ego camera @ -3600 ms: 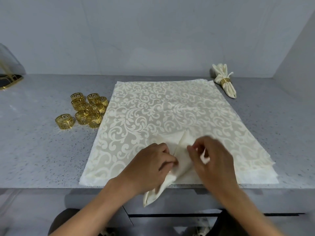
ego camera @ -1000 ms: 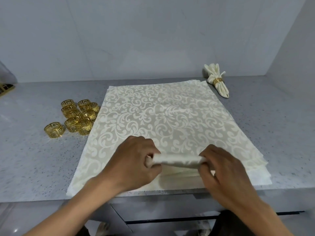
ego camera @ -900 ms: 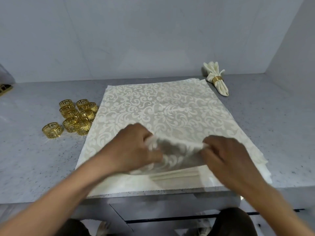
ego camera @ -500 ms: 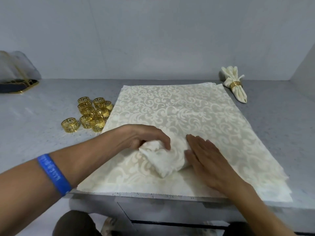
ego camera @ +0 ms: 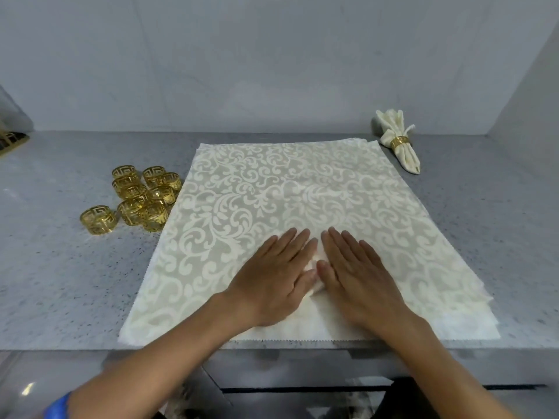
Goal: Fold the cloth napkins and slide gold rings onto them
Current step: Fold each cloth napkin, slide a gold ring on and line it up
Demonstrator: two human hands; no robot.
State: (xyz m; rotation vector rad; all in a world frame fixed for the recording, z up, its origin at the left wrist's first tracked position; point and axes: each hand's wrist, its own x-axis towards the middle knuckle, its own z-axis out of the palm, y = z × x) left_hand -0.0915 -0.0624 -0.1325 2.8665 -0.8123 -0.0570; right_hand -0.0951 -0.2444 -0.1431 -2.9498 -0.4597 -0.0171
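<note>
A stack of cream damask napkins (ego camera: pixel 272 192) lies flat on the grey counter. My left hand (ego camera: pixel 278 276) and my right hand (ego camera: pixel 357 273) lie side by side on its near part, fingers straight, pressing down on a small folded cream napkin (ego camera: pixel 314 282). Only a sliver of that napkin shows between my thumbs. Several gold rings (ego camera: pixel 142 198) stand clustered to the left of the stack, and one gold ring (ego camera: pixel 98 219) sits apart at the near left. A finished rolled napkin with a gold ring (ego camera: pixel 399 140) lies at the back right.
The counter's front edge (ego camera: pixel 75 346) runs just under my wrists, with a dark drawer gap below. A grey wall closes the back, and a side wall rises at the right. A dark, gold-trimmed object (ego camera: pixel 12 140) sits at the far left edge.
My left hand let go of the bunched napkin and flattened beside the right. Both palms now press the folded piece, which is almost entirely covered.
</note>
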